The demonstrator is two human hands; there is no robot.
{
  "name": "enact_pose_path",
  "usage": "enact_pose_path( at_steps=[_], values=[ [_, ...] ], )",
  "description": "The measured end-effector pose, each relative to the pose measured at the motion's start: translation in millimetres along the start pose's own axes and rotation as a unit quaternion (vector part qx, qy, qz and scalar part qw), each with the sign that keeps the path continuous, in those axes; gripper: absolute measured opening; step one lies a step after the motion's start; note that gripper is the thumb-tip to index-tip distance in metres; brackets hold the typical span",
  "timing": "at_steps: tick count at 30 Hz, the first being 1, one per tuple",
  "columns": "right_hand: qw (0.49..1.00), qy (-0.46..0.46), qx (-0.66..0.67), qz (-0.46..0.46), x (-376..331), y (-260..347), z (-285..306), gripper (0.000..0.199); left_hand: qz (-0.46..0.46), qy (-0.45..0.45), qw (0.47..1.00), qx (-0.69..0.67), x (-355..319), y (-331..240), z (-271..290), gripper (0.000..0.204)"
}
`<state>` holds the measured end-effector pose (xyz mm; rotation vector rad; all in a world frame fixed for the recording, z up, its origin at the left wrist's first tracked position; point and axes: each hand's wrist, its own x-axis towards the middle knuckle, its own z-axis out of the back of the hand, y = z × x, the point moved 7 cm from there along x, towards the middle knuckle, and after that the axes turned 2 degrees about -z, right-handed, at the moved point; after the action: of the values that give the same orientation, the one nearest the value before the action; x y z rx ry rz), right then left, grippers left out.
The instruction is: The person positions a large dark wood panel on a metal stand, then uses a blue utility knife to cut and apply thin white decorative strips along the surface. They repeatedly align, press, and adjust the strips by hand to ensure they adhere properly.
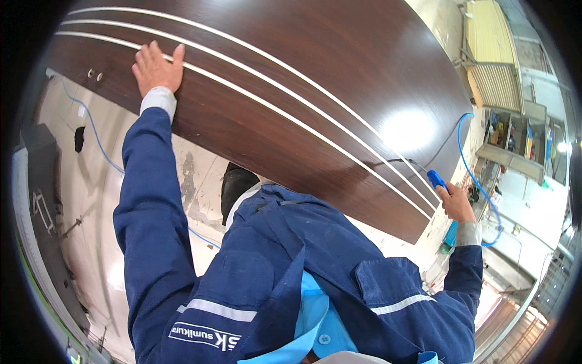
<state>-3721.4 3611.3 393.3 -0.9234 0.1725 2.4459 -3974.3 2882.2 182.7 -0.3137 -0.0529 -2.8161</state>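
Observation:
A large dark brown wooden panel (291, 79) with three thin white inlaid stripes lies flat in front of me. My left hand (157, 67) rests flat on its near left part, fingers together, palm down across the stripes. My right hand (456, 203) is at the panel's right end and grips a blue air tool (438, 181) with a teal handle. A blue coiled hose (467, 158) runs from the tool along the panel's right edge. Both arms wear dark blue work sleeves.
Pale concrete floor (91, 182) lies below the panel, with a thin blue hose (97, 139) trailing across it and a dark machine base (42, 200) at the left. Shelves with small coloured items (515, 136) stand at the right. My black shoe (237, 182) shows under the panel edge.

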Motion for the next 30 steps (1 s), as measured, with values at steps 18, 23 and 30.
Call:
enact_pose_path(
  at_steps=[18,23,30],
  values=[
    [0.956,0.04,0.078,0.279,10.4,213.1,-49.2,0.044,-0.071,0.014,0.99,-0.122,-183.9,-32.5,50.5,0.084],
    [0.894,0.013,-0.003,0.449,8.1,406.5,-21.2,0.042,-0.054,0.052,0.98,-0.182,-176.8,-29.5,56.4,0.085],
    [0.823,-0.083,-0.05,0.559,-6.9,719.9,-34.5,0.047,-0.117,0.095,0.913,-0.379,-162.3,21.5,73.2,0.065]
  ],
)
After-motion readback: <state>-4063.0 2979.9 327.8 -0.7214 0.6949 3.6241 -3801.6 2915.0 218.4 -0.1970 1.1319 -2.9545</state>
